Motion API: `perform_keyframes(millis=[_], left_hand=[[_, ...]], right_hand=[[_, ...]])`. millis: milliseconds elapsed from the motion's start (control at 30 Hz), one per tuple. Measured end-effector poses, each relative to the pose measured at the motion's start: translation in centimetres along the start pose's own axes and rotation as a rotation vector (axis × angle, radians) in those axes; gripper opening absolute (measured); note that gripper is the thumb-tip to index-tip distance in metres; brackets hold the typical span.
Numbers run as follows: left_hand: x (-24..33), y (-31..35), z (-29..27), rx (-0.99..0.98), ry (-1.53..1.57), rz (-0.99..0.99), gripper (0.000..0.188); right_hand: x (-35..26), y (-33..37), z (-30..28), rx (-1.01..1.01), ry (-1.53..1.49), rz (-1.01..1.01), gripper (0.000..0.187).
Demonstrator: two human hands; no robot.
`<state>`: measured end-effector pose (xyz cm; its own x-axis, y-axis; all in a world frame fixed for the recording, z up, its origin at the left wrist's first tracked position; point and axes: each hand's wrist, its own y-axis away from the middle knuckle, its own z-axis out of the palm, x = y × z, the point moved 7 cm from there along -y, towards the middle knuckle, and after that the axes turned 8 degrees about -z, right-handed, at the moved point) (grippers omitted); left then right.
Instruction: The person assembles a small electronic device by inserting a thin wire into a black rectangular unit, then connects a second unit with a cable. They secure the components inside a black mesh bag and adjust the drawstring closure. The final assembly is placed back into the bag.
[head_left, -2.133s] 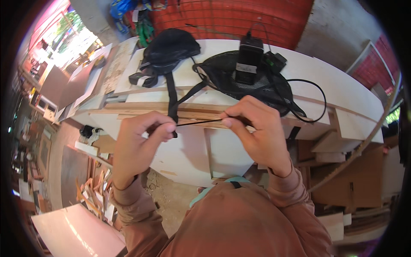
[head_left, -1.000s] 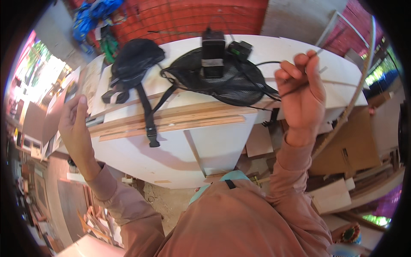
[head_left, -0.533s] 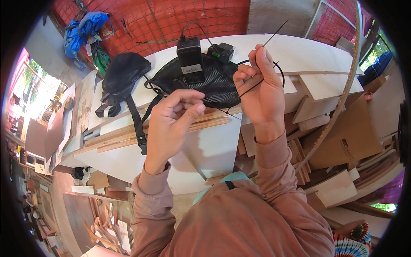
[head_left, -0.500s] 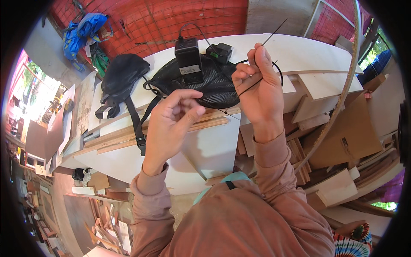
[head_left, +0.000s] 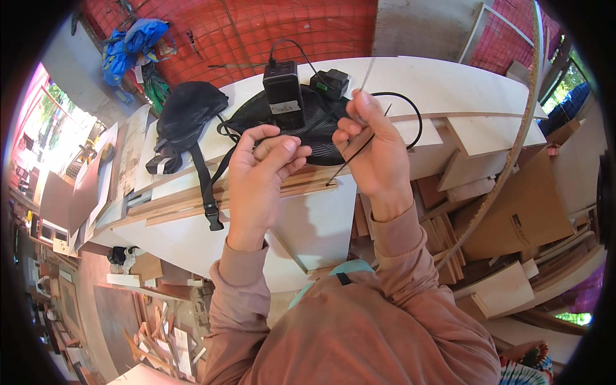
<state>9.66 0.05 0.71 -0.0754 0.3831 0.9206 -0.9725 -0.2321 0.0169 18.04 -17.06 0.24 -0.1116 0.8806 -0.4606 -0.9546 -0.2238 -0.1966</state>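
Over the worktable, my right hand pinches a thin black cord between thumb and fingers. The cord slants across the palm, and its lower end hangs near the wooden strips. A thin pale, glinting length sticks up from the fingertips. My left hand is closed with its thumb against its fingertips; anything between them is too small to make out. Just beyond both hands lies a black mesh bag. A black box-shaped device with a wire and white label stands on it, beside a smaller black block.
A black waist bag with a buckled strap lies left on the white board. Wooden strips run along the near side. Stacked boards and offcuts crowd the right. A bent strip arches there.
My right hand has moved slightly down and left with the cord. The left hand has shifted right, and its fingers have drawn together.
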Motion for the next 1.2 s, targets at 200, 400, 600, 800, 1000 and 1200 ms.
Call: perform_keyframes(millis=[200, 400, 600, 800, 1000, 1200], left_hand=[[1.2, 0.4, 1.0, -0.232, -0.218, 0.139, 0.032], [-0.7, 2.8, 0.9, -0.330, -0.675, 0.074, 0.048], [-0.2, 2.4, 0.2, -0.279, -0.850, 0.145, 0.024], [5.4, 1.4, -5.9, -0.056, -0.904, 0.191, 0.014], [7.9, 0.5, -7.2, 0.076, -0.324, 0.272, 0.014], [6.3, -2.5, -4.8, -0.180, -0.026, 0.240, 0.010]], right_hand=[[0.2, 0.0, -0.5, 0.092, -0.058, -0.062, 0.014], [-1.1, -1.1, -1.1, 0.065, -0.170, -0.144, 0.014], [-2.2, -1.1, -0.9, 0.014, -0.089, -0.031, 0.012], [-4.3, -2.9, -1.0, -0.084, -0.062, -0.003, 0.010], [-2.1, -3.4, 0.5, -0.285, 0.116, 0.089, 0.010], [0.0, -2.8, 2.2, -0.285, 0.426, 0.120, 0.015]])
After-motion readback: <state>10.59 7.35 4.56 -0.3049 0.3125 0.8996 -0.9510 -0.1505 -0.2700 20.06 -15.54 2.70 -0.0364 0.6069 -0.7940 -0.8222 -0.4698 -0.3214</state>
